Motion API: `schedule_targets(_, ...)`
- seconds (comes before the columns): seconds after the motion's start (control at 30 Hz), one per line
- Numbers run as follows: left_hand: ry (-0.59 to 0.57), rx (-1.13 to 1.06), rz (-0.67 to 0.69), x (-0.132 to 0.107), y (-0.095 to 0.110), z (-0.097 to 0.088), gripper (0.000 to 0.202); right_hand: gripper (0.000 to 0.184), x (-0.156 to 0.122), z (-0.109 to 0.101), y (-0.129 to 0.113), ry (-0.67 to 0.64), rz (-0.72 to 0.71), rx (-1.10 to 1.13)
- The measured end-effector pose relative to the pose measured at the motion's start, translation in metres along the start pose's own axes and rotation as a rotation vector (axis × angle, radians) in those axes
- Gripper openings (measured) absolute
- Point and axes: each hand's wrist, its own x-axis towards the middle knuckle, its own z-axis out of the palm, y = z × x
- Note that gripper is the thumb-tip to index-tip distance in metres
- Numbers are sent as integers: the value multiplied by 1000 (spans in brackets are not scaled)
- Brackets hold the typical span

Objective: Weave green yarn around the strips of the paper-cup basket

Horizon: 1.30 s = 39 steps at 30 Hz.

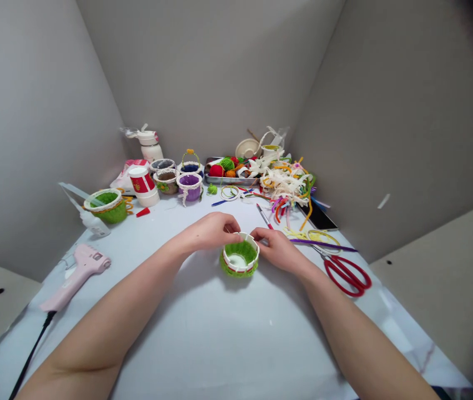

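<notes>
A small round basket (240, 270), wrapped in green yarn with a white notched rim and a thin red line below it, stands upright on the table in front of me. My left hand (215, 230) pinches the rim on its far left side, fingers curled in over the edge. On the right side of the rim, my right hand (276, 247) grips it with thumb and fingers closed. The basket's inside is green with a pale bottom. Fingertips of both hands are partly hidden.
A pink glue gun (80, 275) with a black cord lies at left, near a glue bottle (94, 223) and another green basket (111, 210). Red-handled scissors (347, 275), a purple stick (323, 243) and a phone (317, 215) lie right. Finished baskets (190, 189) and a yarn tray (224, 180) stand behind.
</notes>
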Motion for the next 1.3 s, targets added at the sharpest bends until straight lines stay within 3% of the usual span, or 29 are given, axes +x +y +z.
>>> schedule_targets(0.13,28,99,20,3,-2,6,26,14,0,-2,1,-43,48,154)
schedule_targets(0.33,51,259,-7,-2,0,-5,22,19,-3,-25,12,-186,277,561)
schedule_targets(0.47,50,304,-17,-4,-2,-9,20,22,-4,-41,21,-79,345,872)
schedule_targets(0.6,48,320,-32,-3,-2,-8,19,11,-3,-47,24,91,292,1139)
schedule_targets(0.67,52,313,-30,-3,-2,-7,20,15,-1,-46,24,143,277,1222)
schedule_targets(0.8,49,310,-27,-3,-1,-3,20,32,4,-38,26,251,280,1221)
schedule_targets(0.93,38,332,-13,-4,2,-1,20,27,10,-30,31,340,305,1241)
schedule_targets(1.1,27,341,4,-7,7,-1,19,17,12,-34,37,407,317,1367)
schedule_targets(1.3,13,329,-3,-9,10,-2,19,31,11,-34,35,401,279,1268)
